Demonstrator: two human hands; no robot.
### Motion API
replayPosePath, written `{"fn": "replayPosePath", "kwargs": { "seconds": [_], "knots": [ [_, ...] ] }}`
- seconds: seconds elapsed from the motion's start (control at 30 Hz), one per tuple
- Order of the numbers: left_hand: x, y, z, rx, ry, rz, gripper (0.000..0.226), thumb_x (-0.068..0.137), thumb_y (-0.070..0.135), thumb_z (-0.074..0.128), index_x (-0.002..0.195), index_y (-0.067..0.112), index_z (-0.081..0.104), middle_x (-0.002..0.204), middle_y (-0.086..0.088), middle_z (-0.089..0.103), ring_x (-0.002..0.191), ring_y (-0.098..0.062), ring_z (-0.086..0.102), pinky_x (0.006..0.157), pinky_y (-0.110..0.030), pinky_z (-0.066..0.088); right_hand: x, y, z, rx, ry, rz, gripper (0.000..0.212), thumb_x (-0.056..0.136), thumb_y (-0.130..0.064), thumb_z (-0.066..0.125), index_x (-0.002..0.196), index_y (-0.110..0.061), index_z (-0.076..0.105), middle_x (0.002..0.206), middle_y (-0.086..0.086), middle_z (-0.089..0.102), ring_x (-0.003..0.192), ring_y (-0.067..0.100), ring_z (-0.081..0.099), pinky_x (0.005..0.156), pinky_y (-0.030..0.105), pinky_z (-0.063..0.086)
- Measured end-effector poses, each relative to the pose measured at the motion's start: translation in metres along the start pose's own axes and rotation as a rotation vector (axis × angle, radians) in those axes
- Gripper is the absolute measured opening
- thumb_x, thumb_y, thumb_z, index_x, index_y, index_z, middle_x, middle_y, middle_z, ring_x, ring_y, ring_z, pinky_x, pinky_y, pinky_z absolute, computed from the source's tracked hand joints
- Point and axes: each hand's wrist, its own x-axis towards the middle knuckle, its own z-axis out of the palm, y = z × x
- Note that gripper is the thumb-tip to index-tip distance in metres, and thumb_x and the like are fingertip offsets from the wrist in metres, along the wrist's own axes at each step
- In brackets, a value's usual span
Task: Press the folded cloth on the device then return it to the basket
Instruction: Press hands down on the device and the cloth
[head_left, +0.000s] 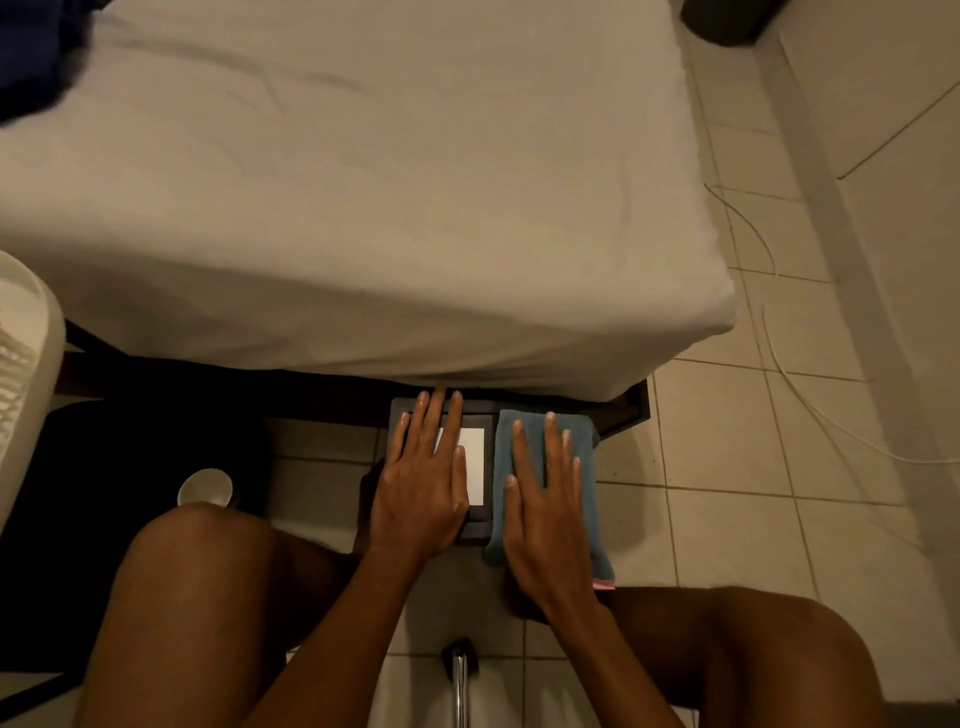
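Lying on the right half of the dark flat device (480, 527), the folded blue-grey cloth (524, 431) runs its long axis away from the person, toward the bed (363, 208). Right hand (548, 512) rests flat on it, fingers spread, palm down, nothing gripped. Left hand (423, 486) lies flat and spread on the device's bare left half. White basket (26, 364) sits well apart at far left; judged: left hand is nearer it for the return.
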Motion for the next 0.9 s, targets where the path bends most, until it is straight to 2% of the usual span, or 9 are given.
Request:
{"fn": "replayPosePath", "kwargs": {
  "seconds": [0.1,0.23,0.43,0.6,0.77,0.9],
  "knots": [
    [-0.001,0.000,0.001,0.000,0.008,0.000,0.059,0.103,0.034,0.018,0.159,0.019,0.008,0.167,-0.003,0.006,0.155,-0.015,-0.001,0.125,-0.038,0.011,-0.009,-0.004,0.005,-0.047,-0.020,0.008,0.059,0.104,-0.040,0.020,0.159,-0.025,0.008,0.168,0.004,-0.001,0.154,0.023,-0.005,0.124,0.048,0.004],
    [-0.001,-0.001,0.000,0.034,0.009,0.011,0.059,0.103,0.034,0.019,0.159,0.019,0.006,0.167,-0.003,0.005,0.155,-0.016,-0.001,0.125,-0.036,0.007,0.029,-0.003,-0.001,-0.059,-0.037,0.014,0.058,0.106,-0.037,0.020,0.159,-0.027,0.000,0.167,0.000,-0.011,0.152,0.016,-0.017,0.125,0.044,-0.002],
    [0.000,0.001,-0.002,0.031,-0.002,0.009,0.059,0.103,0.035,0.017,0.159,0.018,0.006,0.167,-0.004,0.005,0.154,-0.016,-0.002,0.125,-0.036,0.006,-0.006,-0.009,0.001,-0.058,-0.065,-0.011,0.058,0.104,-0.042,0.019,0.159,-0.030,0.002,0.167,-0.001,-0.009,0.153,0.018,-0.012,0.124,0.041,-0.006],
    [0.000,0.002,-0.002,0.054,0.015,0.013,0.059,0.103,0.033,0.019,0.159,0.017,0.008,0.167,-0.004,0.007,0.155,-0.016,0.000,0.125,-0.034,0.004,0.032,-0.002,-0.010,-0.056,-0.044,-0.041,0.058,0.107,-0.034,0.030,0.159,-0.034,0.003,0.167,-0.004,-0.009,0.153,0.014,-0.014,0.125,0.041,-0.004],
    [0.000,0.002,-0.003,0.038,0.009,0.008,0.059,0.103,0.033,0.019,0.159,0.018,0.007,0.167,-0.003,0.005,0.155,-0.015,-0.001,0.125,-0.035,0.005,-0.005,-0.004,-0.008,-0.064,-0.081,0.013,0.058,0.105,-0.042,0.018,0.158,-0.035,-0.003,0.166,-0.002,-0.016,0.152,0.016,-0.017,0.124,0.040,-0.007],
    [-0.001,0.002,-0.001,0.052,0.005,0.006,0.060,0.103,0.034,0.020,0.159,0.019,0.004,0.167,-0.003,0.003,0.154,-0.015,-0.003,0.125,-0.034,0.002,0.034,0.011,-0.016,-0.107,-0.076,0.037,0.057,0.104,-0.045,0.017,0.157,-0.040,-0.006,0.166,-0.002,-0.016,0.152,0.014,-0.018,0.124,0.042,-0.007]
  ]
}}
